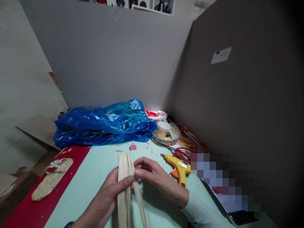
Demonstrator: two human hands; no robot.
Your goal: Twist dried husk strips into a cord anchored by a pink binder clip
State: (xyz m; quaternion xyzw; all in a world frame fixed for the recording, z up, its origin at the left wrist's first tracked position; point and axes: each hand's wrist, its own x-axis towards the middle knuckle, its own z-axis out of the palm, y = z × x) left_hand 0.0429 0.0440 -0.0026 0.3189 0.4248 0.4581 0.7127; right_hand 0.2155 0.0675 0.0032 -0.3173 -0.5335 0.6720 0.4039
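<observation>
Several long, pale, flat strips (pixel 124 196) hang down over the pale green table surface. My left hand (pixel 116 186) is closed round the bundle, its thumb lying across the front. At the right edge of the bundle, my right hand (pixel 149 172) pinches one narrower strip (pixel 140 202) between thumb and fingers; that strip angles away from the others toward the bottom. Beyond the strips' upper ends lies a pink binder clip (pixel 133 147). A yellow glue gun (pixel 178 166) rests to the right of my right hand.
Crumpled blue plastic (pixel 104 123) lies at the back. A woven basket (pixel 175 134) holds a paper cup (pixel 163 129). Red-handled scissors (pixel 182 153) lie behind the glue gun. A woven sandal (pixel 52 180) sits on red cloth (pixel 26 205) at left. A partly pixelated device (pixel 228 199) is at right.
</observation>
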